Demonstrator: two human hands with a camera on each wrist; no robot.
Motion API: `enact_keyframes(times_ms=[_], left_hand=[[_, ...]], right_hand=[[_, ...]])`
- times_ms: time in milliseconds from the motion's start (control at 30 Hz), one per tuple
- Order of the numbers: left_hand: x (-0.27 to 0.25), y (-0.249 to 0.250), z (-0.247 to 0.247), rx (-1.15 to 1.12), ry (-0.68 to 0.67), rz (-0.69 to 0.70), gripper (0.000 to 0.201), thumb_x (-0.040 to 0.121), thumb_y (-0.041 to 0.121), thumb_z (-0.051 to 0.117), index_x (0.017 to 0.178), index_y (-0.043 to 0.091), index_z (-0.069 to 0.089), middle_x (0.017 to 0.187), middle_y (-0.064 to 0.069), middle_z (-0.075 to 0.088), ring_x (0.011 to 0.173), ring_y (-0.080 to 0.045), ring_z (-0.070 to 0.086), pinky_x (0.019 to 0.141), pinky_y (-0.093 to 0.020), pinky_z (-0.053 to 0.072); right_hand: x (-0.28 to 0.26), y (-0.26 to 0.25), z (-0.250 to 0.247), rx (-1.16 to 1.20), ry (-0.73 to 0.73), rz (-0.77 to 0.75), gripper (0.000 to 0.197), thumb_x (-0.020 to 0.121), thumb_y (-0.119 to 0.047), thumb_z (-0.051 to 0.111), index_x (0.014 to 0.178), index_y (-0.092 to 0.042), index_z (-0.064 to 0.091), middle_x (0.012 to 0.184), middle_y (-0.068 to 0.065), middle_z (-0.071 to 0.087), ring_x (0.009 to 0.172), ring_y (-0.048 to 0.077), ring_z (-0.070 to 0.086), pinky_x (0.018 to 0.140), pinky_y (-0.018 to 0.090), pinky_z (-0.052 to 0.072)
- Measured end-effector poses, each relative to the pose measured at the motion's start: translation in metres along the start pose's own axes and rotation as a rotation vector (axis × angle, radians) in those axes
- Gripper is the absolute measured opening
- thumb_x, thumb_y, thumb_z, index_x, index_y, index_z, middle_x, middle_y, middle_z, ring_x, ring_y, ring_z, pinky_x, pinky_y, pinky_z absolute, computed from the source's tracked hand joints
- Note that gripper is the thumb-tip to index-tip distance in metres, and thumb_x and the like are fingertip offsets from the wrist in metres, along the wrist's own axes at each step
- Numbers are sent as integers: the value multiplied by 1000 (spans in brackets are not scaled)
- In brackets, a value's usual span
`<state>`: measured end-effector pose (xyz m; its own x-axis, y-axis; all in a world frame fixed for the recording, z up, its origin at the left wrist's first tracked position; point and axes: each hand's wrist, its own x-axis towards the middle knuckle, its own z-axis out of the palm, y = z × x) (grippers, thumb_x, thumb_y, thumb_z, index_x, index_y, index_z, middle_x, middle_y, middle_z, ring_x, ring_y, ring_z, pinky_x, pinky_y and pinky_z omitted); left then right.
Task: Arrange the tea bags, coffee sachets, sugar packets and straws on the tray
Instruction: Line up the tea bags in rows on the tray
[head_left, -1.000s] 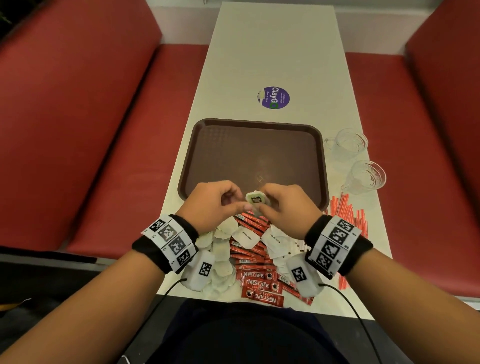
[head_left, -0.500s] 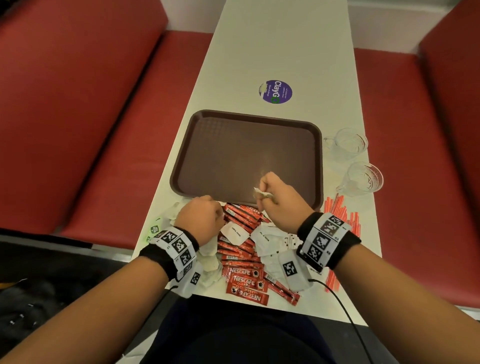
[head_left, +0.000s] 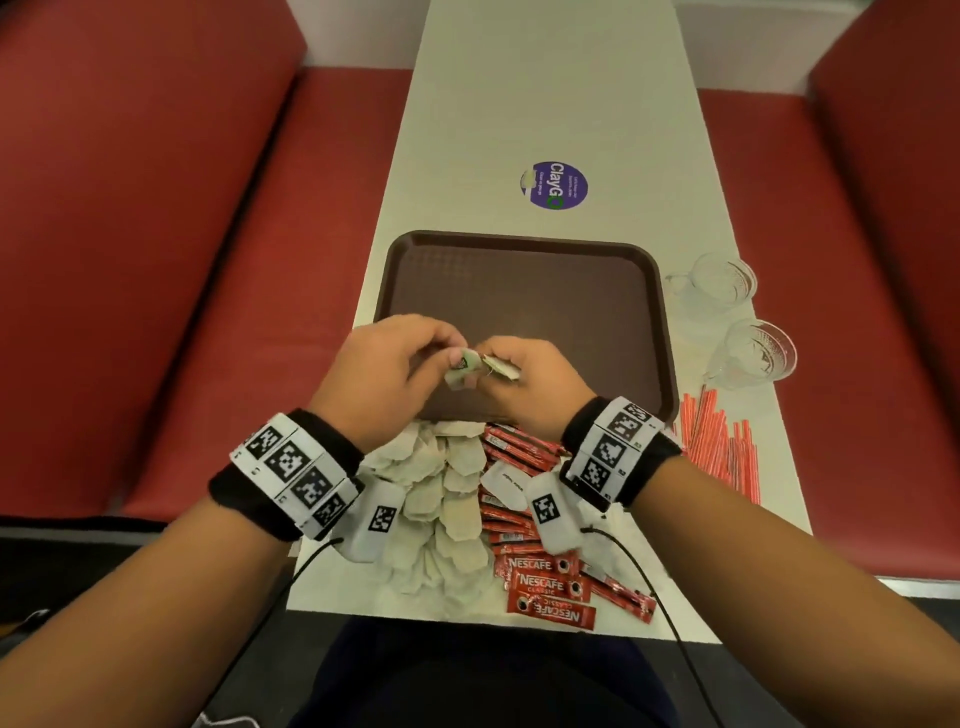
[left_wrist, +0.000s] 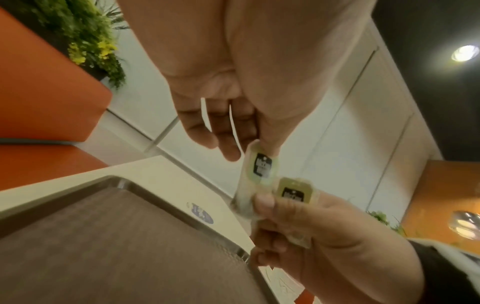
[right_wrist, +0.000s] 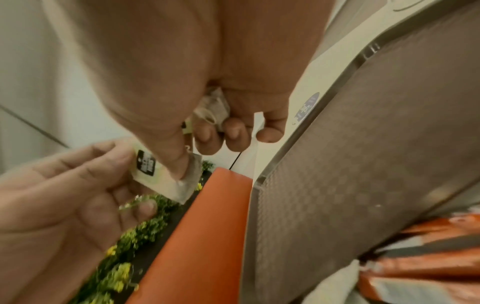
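Note:
Both hands meet over the near edge of the bare brown tray (head_left: 524, 291). My left hand (head_left: 451, 358) pinches a tea bag (left_wrist: 261, 166) by its black-labelled tag. My right hand (head_left: 493, 366) grips another tea bag (left_wrist: 293, 193) and keeps more bunched in its curled fingers (right_wrist: 233, 131), while its thumb presses on the left hand's tea bag (right_wrist: 155, 174). Below the wrists lie a pile of tea bags (head_left: 441, 499), red coffee sachets (head_left: 550, 587) and white sugar packets (head_left: 506, 486). Red straws (head_left: 722, 441) lie to the right of the tray.
Two glass cups (head_left: 722, 283) (head_left: 756, 353) stand right of the tray, close to the table's right edge. A purple round sticker (head_left: 555, 185) is on the white table (head_left: 519, 78) beyond the tray. Red bench seats (head_left: 208, 260) flank the table.
My left hand has risen from the tea bag pile at the left with a tea bag and joined the right hand, which has stayed over the tray's near edge.

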<state>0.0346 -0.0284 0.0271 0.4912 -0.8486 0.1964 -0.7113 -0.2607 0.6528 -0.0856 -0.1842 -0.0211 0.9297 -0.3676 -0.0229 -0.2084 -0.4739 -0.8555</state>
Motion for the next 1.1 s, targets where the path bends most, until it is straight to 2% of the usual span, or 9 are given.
enact_keyframes(times_ms=[100,167,233,367,500,633,800,933,1100], left_hand=[[6,-30,3,-179,-54,-148,14,87,28,75,101,26,72,86,14,69,76,0,61,71,-13,46],[9,-51,9,-220,-84,-210,8,86,28,76,93,27,72,85,10,72,75,-7,63,71,-23,51],[15,-67,14,-248,-75,-236,4,87,25,75,86,28,72,82,9,72,74,-15,64,71,-30,54],[43,-93,18,-199,5,-279,7,86,24,76,81,28,73,76,12,70,70,-7,60,73,-25,52],[91,-124,21,-52,75,-371,3,86,24,74,84,23,76,79,9,72,72,-7,64,77,-28,56],[135,-158,27,84,84,-514,15,87,26,69,93,16,79,87,-2,74,86,-19,69,83,-34,57],[163,-179,43,108,97,-670,15,85,23,70,93,15,79,89,-5,76,86,-19,71,84,-32,58],[171,-190,47,31,176,-784,7,74,20,78,70,22,73,75,0,74,67,-17,73,71,-35,63],[171,-188,47,40,158,-791,15,78,11,76,72,22,68,80,-5,72,57,-20,72,56,-37,62]], right_hand=[[14,-3,5,69,82,-5,4,90,-22,71,87,-24,69,77,-8,66,68,5,58,62,22,46],[21,1,10,92,109,31,7,91,-25,71,89,-18,72,77,-2,67,69,15,61,64,31,49],[27,10,16,139,96,89,13,93,-28,69,87,-16,70,69,-3,62,61,16,55,59,34,46],[34,33,24,28,72,207,19,101,-32,53,97,-24,70,74,-7,64,67,13,57,68,32,48],[35,53,24,-170,-85,312,34,106,-36,39,92,-23,67,83,-6,69,78,11,62,79,31,47],[30,61,23,-104,-208,367,33,106,-32,40,97,-17,68,87,-6,74,83,13,66,87,34,52],[23,64,20,-79,-244,331,30,106,-31,41,93,-22,67,89,-7,75,83,6,66,89,30,52],[20,68,19,-90,-267,305,31,106,-32,41,96,-21,68,88,-9,74,85,5,66,87,27,51],[16,73,19,-47,-259,314,31,105,-34,42,92,-23,68,84,-9,75,80,5,67,84,28,53]])
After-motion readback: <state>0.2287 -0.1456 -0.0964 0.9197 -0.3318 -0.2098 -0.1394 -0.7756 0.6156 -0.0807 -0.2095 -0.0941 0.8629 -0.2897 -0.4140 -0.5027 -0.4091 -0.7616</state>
